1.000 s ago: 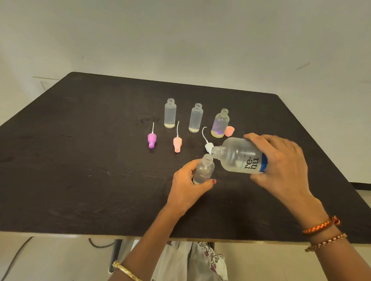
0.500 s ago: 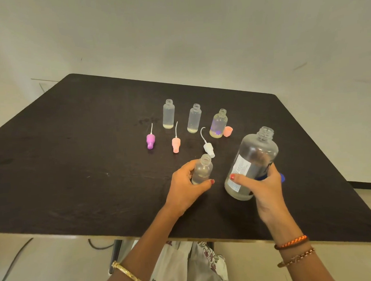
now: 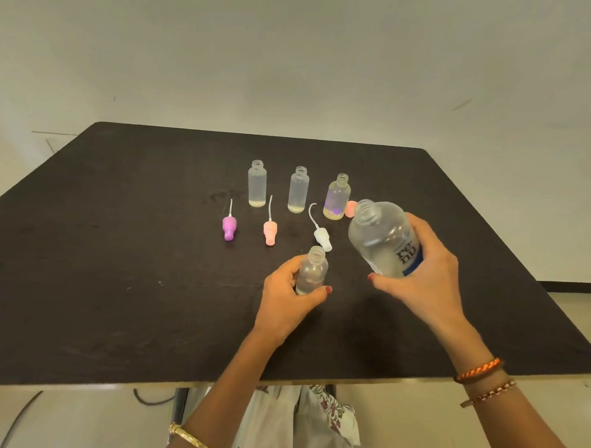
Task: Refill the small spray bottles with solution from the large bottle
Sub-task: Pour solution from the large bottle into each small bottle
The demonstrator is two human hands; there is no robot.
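Note:
My left hand [image 3: 287, 298] grips a small clear bottle [image 3: 312, 268] that stands uncapped on the black table [image 3: 120, 282]. My right hand [image 3: 421, 276] holds the large clear bottle [image 3: 381, 237], uncapped and tilted with its mouth up and to the left, just right of the small one. Three more small open bottles stand in a row behind: left [image 3: 257, 184], middle [image 3: 298, 189] and right [image 3: 337, 197], each with a little liquid at the bottom. Spray tops lie in front of them: purple [image 3: 229, 227], pink [image 3: 270, 232] and white [image 3: 322, 237].
A pink cap [image 3: 350, 208] lies next to the rightmost small bottle, partly behind the large bottle. The table's near edge runs just below my forearms. A pale wall stands behind the table, and cables lie on the floor at lower left.
The large bottle was tipped into the small bottle's mouth, then swung upright and away to the right. Now it is tilted left again, closer to the small bottle. My left hand kept still.

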